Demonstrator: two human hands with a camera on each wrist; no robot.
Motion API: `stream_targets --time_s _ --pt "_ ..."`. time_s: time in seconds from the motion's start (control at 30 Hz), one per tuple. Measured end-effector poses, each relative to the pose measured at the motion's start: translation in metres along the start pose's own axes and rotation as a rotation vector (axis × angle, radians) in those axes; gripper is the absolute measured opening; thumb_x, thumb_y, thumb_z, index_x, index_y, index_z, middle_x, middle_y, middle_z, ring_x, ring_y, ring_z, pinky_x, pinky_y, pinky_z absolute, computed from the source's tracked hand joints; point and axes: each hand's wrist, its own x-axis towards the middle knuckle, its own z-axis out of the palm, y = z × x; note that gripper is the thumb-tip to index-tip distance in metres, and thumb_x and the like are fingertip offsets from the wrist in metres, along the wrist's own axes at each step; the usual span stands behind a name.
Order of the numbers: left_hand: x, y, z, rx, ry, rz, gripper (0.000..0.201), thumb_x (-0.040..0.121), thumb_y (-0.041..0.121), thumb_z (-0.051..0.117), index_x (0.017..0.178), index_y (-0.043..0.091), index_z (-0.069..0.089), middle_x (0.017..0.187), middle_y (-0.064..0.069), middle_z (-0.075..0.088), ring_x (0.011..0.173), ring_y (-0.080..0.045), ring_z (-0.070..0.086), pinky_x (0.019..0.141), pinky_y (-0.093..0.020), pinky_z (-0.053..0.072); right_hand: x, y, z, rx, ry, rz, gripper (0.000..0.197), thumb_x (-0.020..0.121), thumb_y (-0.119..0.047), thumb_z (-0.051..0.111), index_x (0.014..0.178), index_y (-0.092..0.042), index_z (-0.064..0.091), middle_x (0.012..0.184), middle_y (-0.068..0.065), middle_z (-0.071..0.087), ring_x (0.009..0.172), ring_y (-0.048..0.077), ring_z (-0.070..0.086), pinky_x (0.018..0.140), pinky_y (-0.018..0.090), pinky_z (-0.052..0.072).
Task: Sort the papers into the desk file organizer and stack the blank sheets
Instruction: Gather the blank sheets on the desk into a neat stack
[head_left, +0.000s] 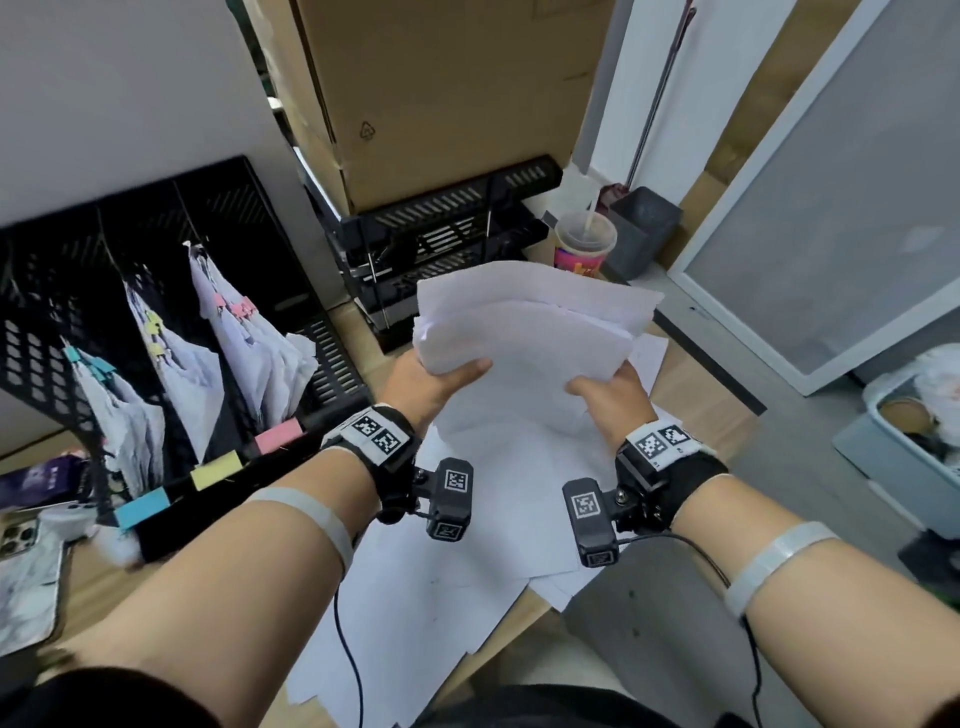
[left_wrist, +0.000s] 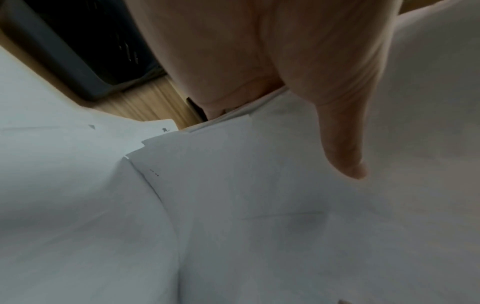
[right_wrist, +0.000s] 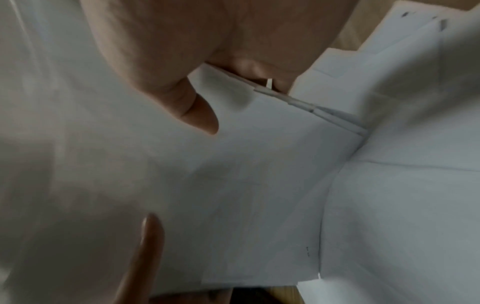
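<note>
Both hands hold a loose bundle of blank white sheets (head_left: 530, 332) above the desk. My left hand (head_left: 434, 382) grips its near left edge, thumb on top (left_wrist: 345, 144). My right hand (head_left: 610, 392) grips the near right edge, thumb (right_wrist: 192, 111) pressed on the top sheet (right_wrist: 259, 164). More white sheets (head_left: 457, 561) lie spread on the wooden desk under the bundle. At the left stands a black mesh file organizer (head_left: 171, 322); three of its slots hold clipped papers, and blue, yellow and pink labels mark its front.
A black stacked letter tray (head_left: 447, 244) stands behind the bundle, under a large cardboard box (head_left: 441, 93). A lidded drink cup (head_left: 584, 244) and a grey bin (head_left: 644, 228) are at the back right. A phone (head_left: 21, 535) lies at the far left.
</note>
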Motion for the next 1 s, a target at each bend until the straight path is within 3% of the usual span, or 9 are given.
stream_targets --time_s 0.07,0.13,0.27,0.43,0.57,0.7,0.83,0.93,1.0 --pt "0.001 0.001 0.0 0.065 -0.006 0.012 0.052 0.067 0.029 0.091 0.114 0.018 0.071 0.112 -0.001 0.076 0.106 -0.019 0.072 0.098 -0.04 0.055 0.001 0.003 -0.002 -0.01 0.031 -0.013 0.042 0.078 -0.002 0.064 0.117 -0.014 0.057 0.106 0.004 0.067 0.105 0.025 0.062 0.092 0.034 0.048" --pt "-0.001 0.002 0.0 0.119 -0.008 0.052 0.044 0.074 0.025 0.088 0.113 0.017 0.071 0.107 0.001 0.077 0.1 -0.017 0.073 0.093 -0.035 0.057 0.0 0.003 -0.006 0.006 0.068 -0.016 0.043 0.078 -0.002 0.064 0.12 -0.011 0.058 0.11 0.006 0.067 0.104 0.024 0.061 0.093 0.034 0.048" --pt "-0.002 -0.003 0.001 0.105 0.001 0.056 0.044 0.075 0.022 0.087 0.114 0.012 0.07 0.106 0.0 0.077 0.099 -0.017 0.074 0.088 -0.031 0.058 -0.001 0.004 -0.007 -0.003 0.049 -0.008 0.028 0.082 0.0 0.062 0.109 -0.008 0.063 0.104 0.005 0.066 0.096 0.021 0.059 0.083 0.027 0.04" --pt "0.007 -0.015 0.001 0.176 0.026 -0.007 0.021 0.091 0.02 0.072 0.111 0.019 0.069 0.109 0.002 0.075 0.104 -0.021 0.07 0.1 -0.045 0.053 0.006 0.005 -0.007 -0.18 -0.022 -0.019 0.004 0.09 -0.011 0.06 0.094 -0.011 0.06 0.093 0.006 0.064 0.087 0.021 0.058 0.078 0.024 0.041" --pt "0.014 -0.007 -0.01 0.185 0.042 -0.06 0.018 0.095 0.022 0.066 0.113 0.017 0.066 0.115 -0.007 0.073 0.107 -0.026 0.069 0.097 -0.047 0.055 0.02 -0.005 -0.017 -0.292 -0.015 -0.159 0.013 0.094 -0.02 0.054 0.087 -0.014 0.063 0.08 0.002 0.063 0.072 0.016 0.056 0.061 0.022 0.044" --pt "0.01 -0.025 -0.029 0.59 -0.012 -0.347 0.034 0.092 0.029 0.068 0.121 0.013 0.061 0.115 -0.012 0.07 0.106 -0.028 0.069 0.073 -0.032 0.058 0.036 0.016 -0.017 -0.453 -0.118 0.062 0.023 0.092 -0.019 0.05 0.108 -0.011 0.064 0.101 0.004 0.065 0.09 0.023 0.059 0.076 0.025 0.043" --pt "-0.009 -0.051 -0.041 1.047 -0.194 -0.578 0.037 0.096 0.031 0.06 0.124 0.007 0.058 0.125 -0.011 0.059 0.125 -0.031 0.058 0.083 -0.03 0.053 0.044 0.055 -0.001 -0.716 -0.306 0.326 0.014 0.092 -0.017 0.046 0.093 -0.008 0.057 0.092 0.009 0.057 0.088 0.028 0.056 0.058 0.026 0.039" --pt "-0.018 -0.073 -0.049 0.998 -0.069 -0.622 0.05 0.093 0.029 0.065 0.138 0.01 0.051 0.138 -0.011 0.055 0.118 -0.031 0.06 0.087 -0.032 0.053 0.047 0.075 0.015 -0.749 -0.365 0.414 0.035 0.095 -0.013 0.043 0.126 0.003 0.047 0.121 0.017 0.052 0.104 0.031 0.054 0.081 0.028 0.042" --pt "-0.019 -0.082 -0.052 0.887 -0.004 -0.625 0.056 0.091 0.023 0.068 0.141 0.012 0.046 0.138 -0.011 0.055 0.116 -0.031 0.061 0.089 -0.034 0.054 0.044 0.081 0.026 -0.732 -0.372 0.433 0.037 0.092 -0.013 0.044 0.126 0.001 0.046 0.124 0.018 0.051 0.103 0.031 0.053 0.082 0.028 0.04"
